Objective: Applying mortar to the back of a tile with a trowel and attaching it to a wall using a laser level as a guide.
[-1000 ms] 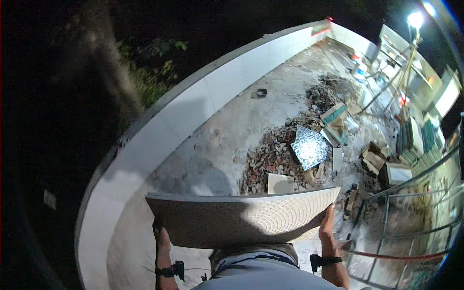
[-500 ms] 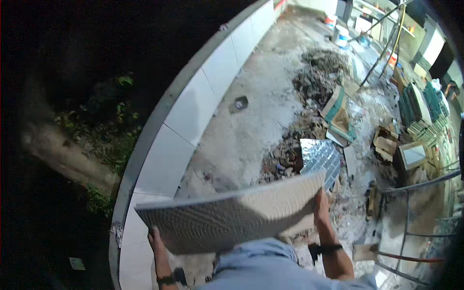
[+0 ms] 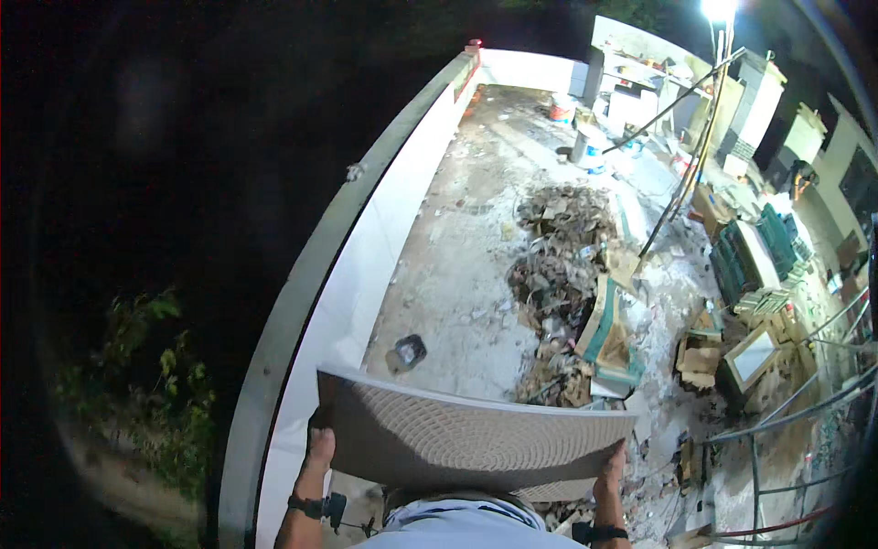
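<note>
- Tile (image 3: 466,439), a big flat one with a combed, grooved face turned up, is off the ground and carried level in front of my chest, one end in each hand.
- My left hand (image 3: 319,447) is closed around the tile's left edge; a dark band with a small device sits on that wrist.
- My right hand (image 3: 611,465) grips the right edge the same way, fingers curled up over the rim.
- As I judge it, the lift is done and the carry is under way; the tile has not been set down anywhere, so that part is left.
- Just left of me runs a white wall (image 3: 366,265) with a grey top, and beyond it only darkness and some bushes (image 3: 155,384).
- Ahead on the concrete floor (image 3: 457,274) lies a rubble heap (image 3: 558,265) with broken boards and a green-edged panel (image 3: 608,334), near my path.
- A small dark object (image 3: 408,351) sits on the floor close to the wall.
- Metal railing (image 3: 786,430) curves along my right, with crates and clutter behind it.
</note>
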{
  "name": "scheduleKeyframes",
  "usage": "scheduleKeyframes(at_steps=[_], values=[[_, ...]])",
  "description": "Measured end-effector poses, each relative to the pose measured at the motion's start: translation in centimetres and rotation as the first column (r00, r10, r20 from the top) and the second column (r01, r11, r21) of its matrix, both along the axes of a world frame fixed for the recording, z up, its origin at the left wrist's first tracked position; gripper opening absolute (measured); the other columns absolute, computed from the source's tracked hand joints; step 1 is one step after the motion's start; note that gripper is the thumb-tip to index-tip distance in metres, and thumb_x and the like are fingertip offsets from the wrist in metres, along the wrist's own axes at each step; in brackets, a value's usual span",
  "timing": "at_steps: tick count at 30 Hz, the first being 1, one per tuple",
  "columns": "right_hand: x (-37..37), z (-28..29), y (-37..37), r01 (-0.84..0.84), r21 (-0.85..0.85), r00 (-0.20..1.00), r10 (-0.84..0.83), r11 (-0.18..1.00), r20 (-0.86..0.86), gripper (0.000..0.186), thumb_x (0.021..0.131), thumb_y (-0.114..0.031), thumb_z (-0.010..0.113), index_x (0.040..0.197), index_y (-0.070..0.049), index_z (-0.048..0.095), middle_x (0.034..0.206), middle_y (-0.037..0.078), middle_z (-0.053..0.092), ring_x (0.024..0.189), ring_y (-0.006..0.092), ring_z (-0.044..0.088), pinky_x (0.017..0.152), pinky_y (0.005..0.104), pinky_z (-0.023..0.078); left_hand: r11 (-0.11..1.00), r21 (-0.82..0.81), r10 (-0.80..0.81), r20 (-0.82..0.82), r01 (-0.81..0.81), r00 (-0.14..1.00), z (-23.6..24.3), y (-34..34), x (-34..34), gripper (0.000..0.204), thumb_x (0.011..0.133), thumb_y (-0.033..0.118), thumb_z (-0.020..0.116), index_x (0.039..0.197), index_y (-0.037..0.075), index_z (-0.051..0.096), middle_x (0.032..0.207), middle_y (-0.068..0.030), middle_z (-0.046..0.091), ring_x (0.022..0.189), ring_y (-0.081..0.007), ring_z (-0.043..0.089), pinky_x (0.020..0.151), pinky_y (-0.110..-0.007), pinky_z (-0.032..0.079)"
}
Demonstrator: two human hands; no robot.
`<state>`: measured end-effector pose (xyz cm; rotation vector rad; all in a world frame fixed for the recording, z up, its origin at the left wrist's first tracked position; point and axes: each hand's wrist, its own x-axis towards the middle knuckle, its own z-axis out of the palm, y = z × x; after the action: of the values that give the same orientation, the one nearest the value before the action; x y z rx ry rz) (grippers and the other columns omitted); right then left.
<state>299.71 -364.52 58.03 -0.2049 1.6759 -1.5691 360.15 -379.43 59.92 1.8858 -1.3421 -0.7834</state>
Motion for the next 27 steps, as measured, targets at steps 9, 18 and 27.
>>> scheduleKeyframes(at_steps=[9, 18, 27], values=[[-2.5, 5.3, -19.4, 0.365, -0.143, 0.931, -0.357, 0.92, 0.077, 0.068, 0.092, -0.056, 0.038, 0.138, -0.006, 0.035, 0.135, 0.01, 0.043, 0.116, 0.0278, 0.045, 0.096, 0.0394, 0.037, 0.822, -0.101, -0.553, 0.095, 0.56, 0.828, 9.1, -41.2, -19.3, 0.023, 0.091, 0.023, 0.054, 0.092, 0.002, 0.064, 0.088, -0.0186, 0.064, 0.086, -0.0329, 0.06, 0.075, -0.041, 0.047], [-22.6, -9.9, -47.9, 0.163, 0.073, 0.871, -0.109, 0.984, -0.478, 0.069, 0.094, -0.056, 0.033, 0.139, -0.005, 0.032, 0.138, 0.012, 0.039, 0.122, 0.0311, 0.04, 0.101, 0.0427, 0.032, 0.892, -0.195, -0.423, -0.046, 0.407, 0.905, 5.4, -72.0, -30.9, 0.028, 0.09, 0.026, 0.056, 0.094, -0.002, 0.061, 0.089, -0.0133, 0.063, 0.084, -0.0276, 0.058, 0.075, -0.039, 0.045], [-28.1, 2.0, -82.2, 0.2, 0.02, 0.979, -0.199, 0.98, -0.031, 0.073, 0.092, -0.059, 0.037, 0.135, -0.002, 0.036, 0.135, 0.014, 0.042, 0.119, 0.031, 0.043, 0.097, 0.042, 0.036, 0.976, -0.01, -0.216, -0.216, 0.219, 0.952, 6.7, -95.9, -37.7, 0.059, 0.087, 0.045, 0.057, 0.117, -0.005, 0.052, 0.116, -0.0157, 0.055, 0.109, -0.0282, 0.049, 0.093, -0.038, 0.037]])
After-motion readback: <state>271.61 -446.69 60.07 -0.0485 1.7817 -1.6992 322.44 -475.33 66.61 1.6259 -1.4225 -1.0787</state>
